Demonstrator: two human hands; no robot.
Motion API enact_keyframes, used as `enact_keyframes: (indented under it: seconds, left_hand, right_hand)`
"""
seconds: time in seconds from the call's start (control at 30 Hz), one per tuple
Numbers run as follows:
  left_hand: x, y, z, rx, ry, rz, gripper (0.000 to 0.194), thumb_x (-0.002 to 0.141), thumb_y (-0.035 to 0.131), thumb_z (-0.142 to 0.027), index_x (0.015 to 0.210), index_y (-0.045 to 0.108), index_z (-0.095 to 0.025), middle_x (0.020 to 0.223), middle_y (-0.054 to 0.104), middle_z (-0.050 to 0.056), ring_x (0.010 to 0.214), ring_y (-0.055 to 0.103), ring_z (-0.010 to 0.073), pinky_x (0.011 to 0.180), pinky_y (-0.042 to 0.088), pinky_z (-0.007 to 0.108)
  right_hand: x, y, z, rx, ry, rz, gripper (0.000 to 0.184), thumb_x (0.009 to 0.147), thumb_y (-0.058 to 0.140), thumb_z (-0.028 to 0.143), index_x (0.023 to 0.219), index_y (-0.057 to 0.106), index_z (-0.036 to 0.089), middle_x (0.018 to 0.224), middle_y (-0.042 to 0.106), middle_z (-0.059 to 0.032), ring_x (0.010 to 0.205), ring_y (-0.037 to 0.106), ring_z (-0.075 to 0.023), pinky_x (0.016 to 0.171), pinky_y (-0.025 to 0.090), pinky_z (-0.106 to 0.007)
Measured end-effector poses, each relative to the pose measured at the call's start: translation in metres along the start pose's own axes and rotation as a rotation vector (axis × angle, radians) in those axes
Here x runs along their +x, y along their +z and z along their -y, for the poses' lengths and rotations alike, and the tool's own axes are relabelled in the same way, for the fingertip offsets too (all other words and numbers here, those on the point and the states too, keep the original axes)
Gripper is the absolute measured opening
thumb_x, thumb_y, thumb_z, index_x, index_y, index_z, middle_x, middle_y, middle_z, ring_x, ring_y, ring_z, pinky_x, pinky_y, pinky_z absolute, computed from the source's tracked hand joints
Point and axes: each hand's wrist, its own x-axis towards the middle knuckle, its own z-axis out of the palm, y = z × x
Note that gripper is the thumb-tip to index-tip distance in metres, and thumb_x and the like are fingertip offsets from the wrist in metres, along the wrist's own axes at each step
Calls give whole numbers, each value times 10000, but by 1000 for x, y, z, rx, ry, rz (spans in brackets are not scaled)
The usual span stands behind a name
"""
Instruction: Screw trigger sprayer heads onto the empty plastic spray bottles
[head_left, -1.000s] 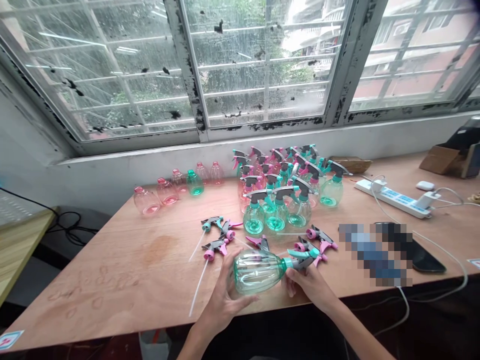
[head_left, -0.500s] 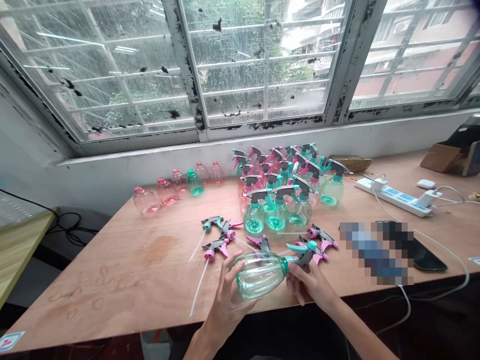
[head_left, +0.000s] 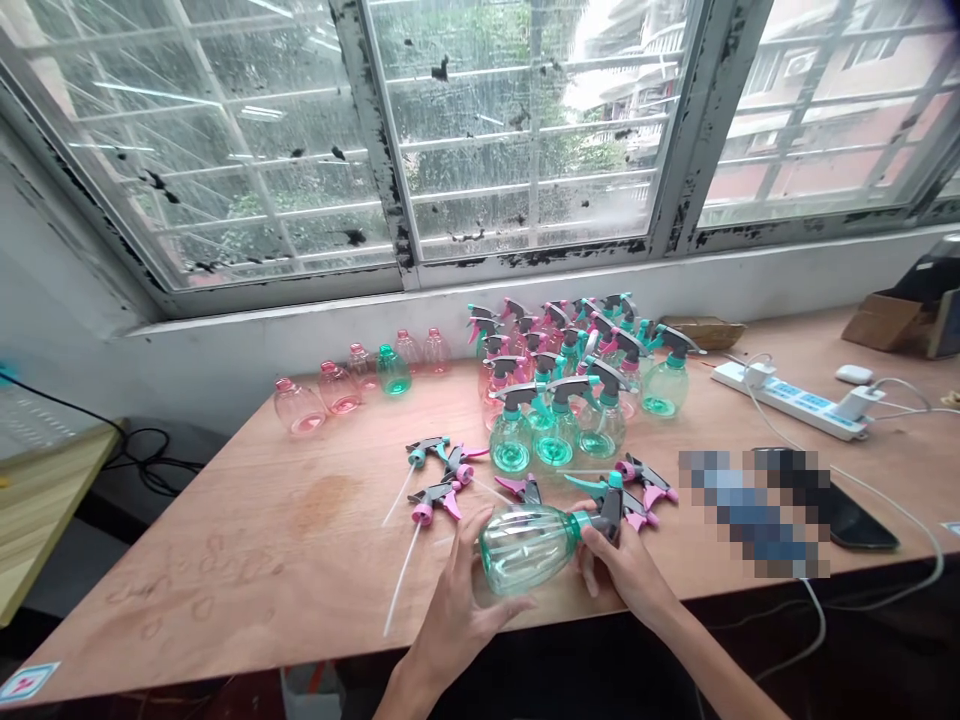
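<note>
A clear green spray bottle [head_left: 525, 548] lies sideways between my hands, just above the table's front edge. My left hand [head_left: 459, 598] is wrapped round the bottom of its body. At the neck, the fingers of my right hand [head_left: 628, 572] grip the teal collar of the spray head [head_left: 609, 508], whose teal trigger points left. Behind it lie loose spray heads: a pink-collared one [head_left: 433, 500], a teal one [head_left: 427, 450] and several more, some with white dip tubes. Part of my right fingers is hidden beneath the neck.
Assembled spray bottles [head_left: 555, 425] stand in a cluster behind my hands. Open pink bottles [head_left: 341, 388] and a green bottle [head_left: 393, 370] stand at the back left. To the right are a power strip [head_left: 787, 400], a phone [head_left: 862, 515], cables and a cardboard box [head_left: 885, 315].
The spray head has turned on the bottle's neck, its trigger swinging further left. My right hand has shifted slightly with it, while my left hand keeps hold of the body.
</note>
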Motion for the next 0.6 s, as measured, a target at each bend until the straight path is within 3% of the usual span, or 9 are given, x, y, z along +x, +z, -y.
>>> enact_keyframes:
  seconds: [0.1,0.17,0.3,0.4,0.5,0.6]
  left_hand:
    - [2,-2,-3,-1,-83,39,945,791,876,-351,1537,296,-348,1527,519,106,1390,528,354,1176,424,506]
    - [2,-2,-3,24,-97,77,972,813,856,-332,1572,248,-351,1569,489,107,1437,476,355,1208,377,519]
    - [0,1,-4,102,-32,147,1030,862,747,-135,1625,105,-395,1654,382,74,1493,408,331,1242,320,526]
    - [0,2,-5,127,31,150,1015,881,648,-49,1631,64,-403,1639,414,60,1478,438,309,1231,352,497]
    - [2,1,-7,158,55,169,879,938,621,-111,1623,148,-394,1600,471,61,1349,579,287,1158,462,448]
    - [4,-1,-11,195,74,206,648,967,612,-164,1536,399,-390,1570,510,20,1347,579,291,1162,459,416]
  right_hand:
    - [-1,1,-1,89,27,-36,469,850,791,527,1112,597,190,539,591,73,358,425,-104,426,372,-249]
    - [-1,2,-1,175,34,-123,448,804,855,470,1055,607,195,552,524,93,398,363,-74,411,316,-214]
    - [-1,3,-3,258,1,-279,427,765,877,501,846,571,214,582,410,115,438,253,-40,396,248,-175]
    - [-4,-1,-1,284,-12,-340,425,744,892,504,858,606,212,613,421,100,469,279,-49,392,264,-157]
    - [-6,-14,11,308,-27,-423,432,688,932,489,889,683,199,658,505,61,502,356,-72,387,336,-163]
    - [3,-39,36,297,-157,-606,433,641,963,463,895,730,201,711,581,32,551,440,-106,412,425,-186]
